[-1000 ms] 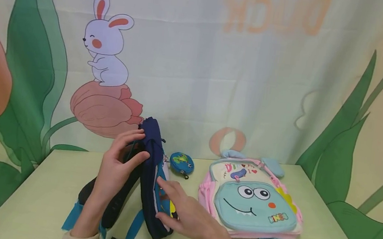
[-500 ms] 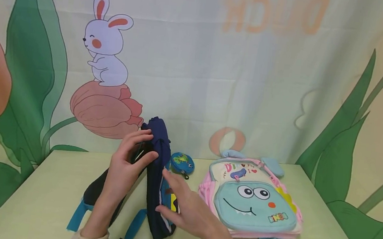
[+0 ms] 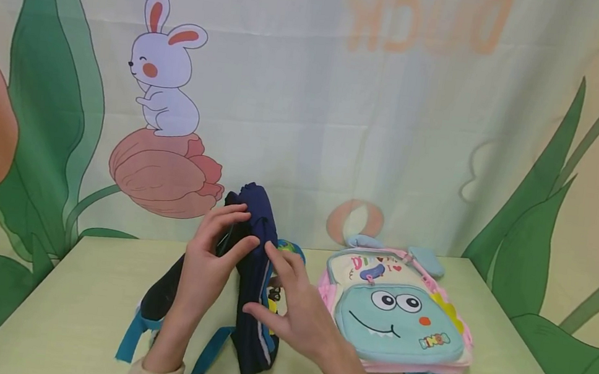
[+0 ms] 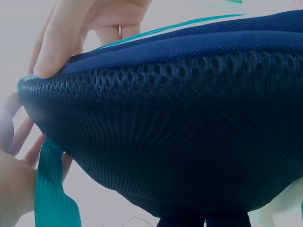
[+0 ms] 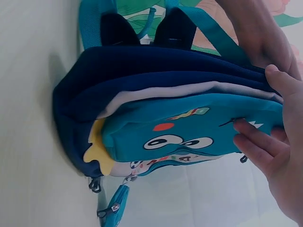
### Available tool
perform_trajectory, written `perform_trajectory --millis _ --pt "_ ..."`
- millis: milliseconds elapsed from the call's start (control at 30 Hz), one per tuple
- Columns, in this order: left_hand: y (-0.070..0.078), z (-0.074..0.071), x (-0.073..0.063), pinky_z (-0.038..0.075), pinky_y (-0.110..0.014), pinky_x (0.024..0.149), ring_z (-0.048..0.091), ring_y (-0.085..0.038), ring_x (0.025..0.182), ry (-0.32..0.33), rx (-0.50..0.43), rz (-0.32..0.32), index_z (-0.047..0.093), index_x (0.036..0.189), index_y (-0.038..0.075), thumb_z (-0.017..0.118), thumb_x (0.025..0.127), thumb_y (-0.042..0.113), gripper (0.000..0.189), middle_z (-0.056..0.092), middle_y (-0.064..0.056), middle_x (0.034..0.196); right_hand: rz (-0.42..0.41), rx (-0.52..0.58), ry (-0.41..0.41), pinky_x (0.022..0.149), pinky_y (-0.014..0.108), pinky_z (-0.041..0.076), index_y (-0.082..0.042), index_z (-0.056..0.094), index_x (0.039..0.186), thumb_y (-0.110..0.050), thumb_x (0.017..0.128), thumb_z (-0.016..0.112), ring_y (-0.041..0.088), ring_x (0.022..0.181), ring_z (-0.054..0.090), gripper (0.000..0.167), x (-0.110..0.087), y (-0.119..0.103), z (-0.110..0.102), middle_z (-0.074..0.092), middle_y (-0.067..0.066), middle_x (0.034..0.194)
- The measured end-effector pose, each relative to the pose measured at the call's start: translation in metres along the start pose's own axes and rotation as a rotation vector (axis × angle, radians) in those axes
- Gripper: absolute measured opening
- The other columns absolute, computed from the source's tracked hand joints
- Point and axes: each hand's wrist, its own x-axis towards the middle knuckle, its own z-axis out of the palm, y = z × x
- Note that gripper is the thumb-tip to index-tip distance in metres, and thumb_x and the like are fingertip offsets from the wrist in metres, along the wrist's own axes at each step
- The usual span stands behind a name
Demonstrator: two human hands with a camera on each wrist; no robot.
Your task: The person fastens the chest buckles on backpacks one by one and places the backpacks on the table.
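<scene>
A navy children's backpack [image 3: 247, 330] stands on edge, its narrow side facing me. My left hand [image 3: 207, 275] grips it from the left, fingers at the dark back panel and thumb on the side. My right hand [image 3: 303, 315] holds it from the right. In the right wrist view, the right thumb lies on the side edge, with fingers on the teal front pocket [image 5: 208, 113] with printed eyes. The mesh back panel [image 4: 161, 123] fills the left wrist view. Behind the backpack, a small round blue pouch [image 3: 294, 250] is partly hidden; the right wrist view shows it hanging beside the bag.
A pink and light-blue backpack [image 3: 400, 324] with a cartoon face lies to the right on the pale table [image 3: 72, 302]. A black padded shoulder strap [image 3: 160, 294] with teal webbing [image 3: 129, 338] spreads to the left. A printed curtain [image 3: 285, 117] hangs behind the table.
Both hands stay at the navy backpack. The backpack and left hand have shifted right, and the bag has turned so less of its front shows. It now covers part of the round pouch.
</scene>
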Motion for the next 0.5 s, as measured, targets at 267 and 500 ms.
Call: perform_trajectory --millis 267,500 --pt "0.002 0.009 0.000 0.030 -0.046 0.120 0.043 -0.015 0.139 -0.015 -0.027 0.039 0.066 0.123 0.015 0.071 0.092 0.015 0.032 0.054 0.001 0.137 0.019 -0.009 0.112 0.081 0.025 0.058 -0.027 0.025 0.158 -0.032 0.083 0.081 0.014 0.092 0.067 0.093 0.004 0.000 -0.003 0.029 0.009 0.153" --pt "0.001 0.013 0.000 0.033 -0.051 0.117 0.043 -0.015 0.138 -0.081 0.011 0.062 0.066 0.125 0.016 0.070 0.094 0.018 0.032 0.053 0.003 0.140 -0.077 -0.116 0.189 0.070 0.018 0.054 -0.024 0.035 0.154 -0.045 0.089 0.072 0.012 0.081 0.067 0.078 0.005 0.000 -0.011 0.021 0.011 0.162"
